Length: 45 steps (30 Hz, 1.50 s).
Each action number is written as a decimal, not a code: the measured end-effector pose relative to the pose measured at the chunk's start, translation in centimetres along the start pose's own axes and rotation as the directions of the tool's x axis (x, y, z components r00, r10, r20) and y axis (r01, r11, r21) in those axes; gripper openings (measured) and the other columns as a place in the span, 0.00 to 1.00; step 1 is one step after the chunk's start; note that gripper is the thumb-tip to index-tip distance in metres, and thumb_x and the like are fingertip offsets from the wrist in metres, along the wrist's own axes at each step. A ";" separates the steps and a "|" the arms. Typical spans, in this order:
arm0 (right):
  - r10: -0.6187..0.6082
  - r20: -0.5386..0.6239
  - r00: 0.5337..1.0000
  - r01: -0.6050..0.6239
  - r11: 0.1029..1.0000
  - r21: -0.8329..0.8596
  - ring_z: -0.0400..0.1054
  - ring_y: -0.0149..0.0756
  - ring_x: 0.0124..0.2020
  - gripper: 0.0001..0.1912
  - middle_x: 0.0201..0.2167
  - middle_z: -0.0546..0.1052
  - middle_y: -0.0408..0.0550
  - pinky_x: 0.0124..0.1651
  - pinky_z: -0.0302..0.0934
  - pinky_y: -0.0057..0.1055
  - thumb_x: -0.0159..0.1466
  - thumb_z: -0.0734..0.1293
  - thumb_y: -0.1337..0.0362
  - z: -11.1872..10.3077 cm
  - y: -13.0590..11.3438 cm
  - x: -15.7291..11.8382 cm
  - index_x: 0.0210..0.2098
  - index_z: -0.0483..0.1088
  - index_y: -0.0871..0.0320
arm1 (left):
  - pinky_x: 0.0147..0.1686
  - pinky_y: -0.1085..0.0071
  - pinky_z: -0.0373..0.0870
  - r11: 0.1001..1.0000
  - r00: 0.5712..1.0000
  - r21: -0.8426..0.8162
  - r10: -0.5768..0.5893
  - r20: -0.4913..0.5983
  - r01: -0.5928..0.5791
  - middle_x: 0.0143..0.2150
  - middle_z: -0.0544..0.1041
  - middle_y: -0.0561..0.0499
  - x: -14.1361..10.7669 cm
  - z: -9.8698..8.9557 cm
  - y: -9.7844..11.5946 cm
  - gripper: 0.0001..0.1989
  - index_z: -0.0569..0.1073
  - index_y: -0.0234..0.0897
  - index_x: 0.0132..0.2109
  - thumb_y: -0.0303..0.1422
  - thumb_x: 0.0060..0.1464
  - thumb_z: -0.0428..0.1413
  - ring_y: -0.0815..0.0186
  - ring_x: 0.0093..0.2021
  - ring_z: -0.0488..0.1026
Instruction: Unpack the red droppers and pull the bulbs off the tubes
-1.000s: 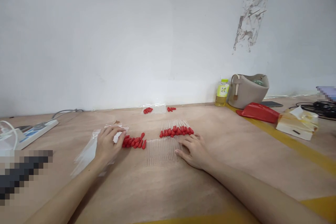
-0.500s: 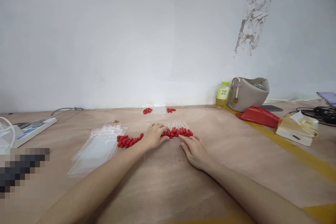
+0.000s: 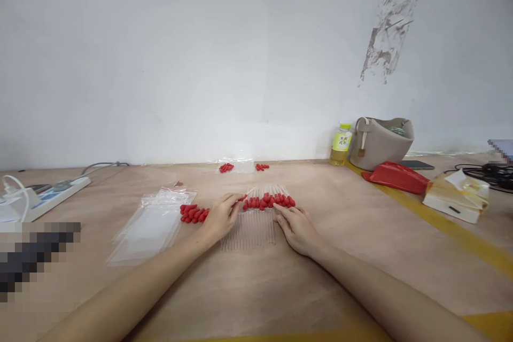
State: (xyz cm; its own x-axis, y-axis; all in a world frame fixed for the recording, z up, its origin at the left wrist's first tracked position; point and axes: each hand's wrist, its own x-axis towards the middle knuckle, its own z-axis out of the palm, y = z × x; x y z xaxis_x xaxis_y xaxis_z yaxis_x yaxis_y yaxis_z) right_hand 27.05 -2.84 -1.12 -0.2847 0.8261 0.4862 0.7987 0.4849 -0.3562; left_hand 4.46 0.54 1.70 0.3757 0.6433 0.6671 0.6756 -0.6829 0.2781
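Observation:
A row of small red bulb-shaped pieces (image 3: 264, 202) lies across the middle of the table. Thin clear sticks (image 3: 252, 232) run side by side below the row, and more show above it. At the row's left end is my left hand (image 3: 218, 217), its fingers pinched at a red piece whose hold is partly hidden. My right hand (image 3: 297, 228) rests at the right end, fingers stretched out and fingertips touching the red pieces. Just left of my left hand lies a loose pile of similar red pieces (image 3: 194, 213), partly covered by the hand.
Clear zip bags (image 3: 148, 224) lie at left, near a white power strip (image 3: 60, 197). Farther back are a small bag with red pieces (image 3: 236, 166), a tea bottle (image 3: 340, 145) and a grey pouch (image 3: 380, 144). A red packet (image 3: 395, 177) and crumpled wrapper (image 3: 457, 197) lie right.
My left hand has shifted left and slightly down, uncovering the left part of the red row and covering part of the pile. The right hand has stayed nearly still.

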 end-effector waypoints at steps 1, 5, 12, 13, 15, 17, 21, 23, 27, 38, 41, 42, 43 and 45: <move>-0.001 -0.002 1.000 0.001 1.000 0.001 0.65 0.35 0.43 0.19 0.42 0.74 0.50 0.51 0.49 0.38 0.64 0.52 0.64 0.0 0.0 0.0 0.53 0.61 0.58 | 0.42 0.68 0.68 1.000 1.000 -0.002 0.013 0.003 -0.013 0.43 0.74 0.48 -0.7 -0.8 -0.1 0.13 0.69 0.37 0.46 0.27 0.56 0.44 0.66 0.42 0.71; 0.017 -0.014 1.000 -0.016 1.000 0.016 0.65 0.36 0.43 0.17 0.42 0.74 0.50 0.50 0.51 0.39 0.64 0.53 0.64 0.2 0.1 0.1 0.50 0.63 0.58 | 0.46 0.66 0.67 0.997 0.997 0.028 0.076 -0.024 -0.075 0.45 0.73 0.47 -3.3 -3.4 -0.7 0.13 0.68 0.38 0.47 0.27 0.56 0.45 0.66 0.46 0.69; -0.088 -0.198 0.976 0.103 0.992 0.067 0.58 0.41 0.52 0.22 0.49 0.65 0.55 0.50 0.54 0.40 0.60 0.59 0.57 -0.3 0.0 0.0 0.52 0.60 0.57 | 0.45 0.69 0.69 0.978 0.978 -0.028 0.207 -0.032 -0.208 0.46 0.71 0.46 -5.6 -3.6 -0.2 0.15 0.69 0.39 0.46 0.23 0.54 0.45 0.67 0.46 0.69; -0.142 -0.198 0.970 0.159 0.985 0.072 0.57 0.42 0.52 0.24 0.50 0.64 0.55 0.51 0.54 0.40 0.59 0.60 0.56 -0.5 -0.1 -0.1 0.53 0.59 0.57 | 0.45 0.70 0.69 0.973 0.974 -0.034 0.227 -0.018 -0.227 0.45 0.72 0.46 -5.6 -3.5 0.0 0.15 0.70 0.39 0.45 0.22 0.54 0.44 0.67 0.46 0.70; -0.254 -0.159 0.954 0.269 0.960 0.079 0.58 0.41 0.51 0.25 0.49 0.65 0.55 0.51 0.53 0.40 0.59 0.61 0.55 -0.9 -0.5 -0.2 0.54 0.59 0.56 | 0.44 0.71 0.69 0.966 0.967 -0.047 0.253 -0.004 -0.253 0.45 0.72 0.47 -5.5 -3.4 0.6 0.16 0.70 0.39 0.45 0.21 0.54 0.44 0.68 0.45 0.70; -0.336 -0.112 0.935 0.345 0.936 0.072 0.60 0.39 0.48 0.22 0.47 0.68 0.53 0.51 0.52 0.40 0.60 0.60 0.56 -1.1 -1.1 -0.4 0.52 0.61 0.55 | 0.44 0.71 0.70 0.960 0.962 -0.062 0.273 -0.019 -0.274 0.44 0.73 0.47 -5.4 -3.3 1.1 0.16 0.70 0.38 0.45 0.21 0.53 0.45 0.69 0.44 0.71; -0.408 -0.077 0.910 0.410 0.912 0.012 0.62 0.37 0.43 0.18 0.38 0.73 0.50 0.51 0.49 0.42 0.60 0.61 0.55 -1.0 -2.1 -0.6 0.47 0.65 0.55 | 0.42 0.71 0.71 0.956 0.958 -0.083 0.273 -0.088 -0.280 0.41 0.74 0.46 -5.2 -3.2 1.6 0.15 0.71 0.38 0.43 0.21 0.52 0.45 0.68 0.42 0.72; -0.414 -0.071 0.908 0.414 0.910 -0.009 0.63 0.37 0.41 0.17 0.35 0.74 0.48 0.51 0.48 0.41 0.60 0.61 0.55 -0.7 -2.3 -0.7 0.46 0.67 0.55 | 0.42 0.71 0.71 0.960 0.963 -0.098 0.252 -0.096 -0.261 0.41 0.74 0.46 -5.2 -3.0 1.6 0.15 0.71 0.38 0.43 0.22 0.52 0.46 0.68 0.42 0.72; -0.407 -0.058 0.911 0.408 0.913 -0.007 0.63 0.34 0.37 0.12 0.30 0.74 0.47 0.47 0.50 0.38 0.63 0.57 0.61 0.0 -2.0 -0.6 0.42 0.68 0.55 | 0.42 0.69 0.70 0.966 0.975 -0.143 0.207 -0.079 -0.217 0.41 0.74 0.46 -5.4 -2.5 1.5 0.15 0.71 0.38 0.42 0.22 0.51 0.46 0.67 0.42 0.71; -0.464 -0.088 0.881 0.466 0.885 0.005 0.60 0.33 0.32 0.12 0.27 0.72 0.46 0.43 0.50 0.34 0.64 0.54 0.65 0.1 -2.2 -0.7 0.35 0.68 0.59 | 0.35 0.72 0.69 0.975 0.982 -0.147 0.179 0.065 -0.168 0.36 0.74 0.48 -5.4 -1.3 2.4 0.09 0.70 0.38 0.42 0.30 0.52 0.52 0.68 0.35 0.70; -0.499 -0.093 0.861 0.500 0.866 -0.018 0.59 0.32 0.30 0.12 0.24 0.71 0.44 0.42 0.49 0.34 0.64 0.56 0.62 0.2 -2.1 -0.7 0.37 0.70 0.57 | 0.28 0.74 0.66 0.976 0.975 -0.091 0.205 0.082 -0.197 0.29 0.73 0.51 -5.5 -0.7 2.0 0.06 0.71 0.37 0.37 0.32 0.54 0.51 0.70 0.28 0.68; -0.507 -0.094 0.857 0.507 0.862 -0.028 0.58 0.32 0.29 0.12 0.23 0.71 0.43 0.42 0.48 0.34 0.63 0.57 0.61 0.2 -2.1 -0.7 0.37 0.70 0.56 | 0.27 0.74 0.65 0.976 0.973 -0.070 0.213 0.089 -0.208 0.27 0.72 0.51 -5.6 -0.6 1.9 0.06 0.71 0.37 0.37 0.33 0.54 0.51 0.70 0.27 0.68; -0.510 -0.094 0.855 0.509 0.860 -0.038 0.58 0.31 0.28 0.12 0.21 0.70 0.43 0.41 0.48 0.34 0.63 0.57 0.60 0.2 -2.1 -0.7 0.36 0.71 0.55 | 0.27 0.74 0.65 0.975 0.971 -0.054 0.221 0.092 -0.217 0.26 0.71 0.51 -5.6 -0.6 1.9 0.06 0.71 0.37 0.36 0.33 0.54 0.51 0.70 0.27 0.67; -0.509 -0.092 0.856 0.507 0.861 -0.050 0.57 0.31 0.27 0.12 0.19 0.70 0.42 0.41 0.47 0.34 0.63 0.57 0.60 0.1 -2.2 -0.8 0.35 0.72 0.54 | 0.27 0.74 0.64 0.971 0.966 -0.032 0.240 0.098 -0.238 0.26 0.71 0.51 -5.6 -0.7 1.9 0.06 0.71 0.36 0.35 0.33 0.55 0.51 0.70 0.27 0.67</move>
State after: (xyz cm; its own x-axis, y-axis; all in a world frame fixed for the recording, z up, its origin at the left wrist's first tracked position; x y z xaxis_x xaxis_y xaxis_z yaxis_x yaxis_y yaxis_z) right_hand 25.48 -4.56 -0.83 -0.6017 0.4339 0.6706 0.5700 0.8214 -0.0200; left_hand 3.18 -4.58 -1.09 0.5870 0.4913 0.6435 0.5457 -0.8272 0.1336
